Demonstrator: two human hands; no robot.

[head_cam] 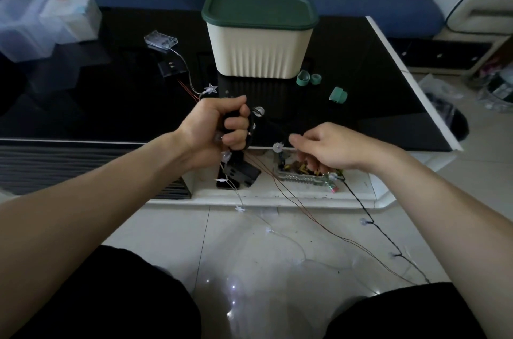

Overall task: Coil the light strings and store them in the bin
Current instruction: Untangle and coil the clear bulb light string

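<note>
My left hand (219,124) is closed in a fist around a black battery box with loops of black light string wound beside it. My right hand (330,148) pinches the black wire of that string between thumb and fingers, just right of the left hand. From there the black light string (369,220) trails down over the table edge onto the floor. A clear star light string (209,88) lies on the table and hangs to the floor. The cream bin (258,47) with a green lid stands shut behind my hands.
A clear battery case (160,40) lies left of the bin on the black glass table (111,105). Green tape rolls (308,78) and a green cap (338,95) sit to its right. Clear plastic boxes (41,22) stand far left. Thin red wires (294,199) cross the tiled floor.
</note>
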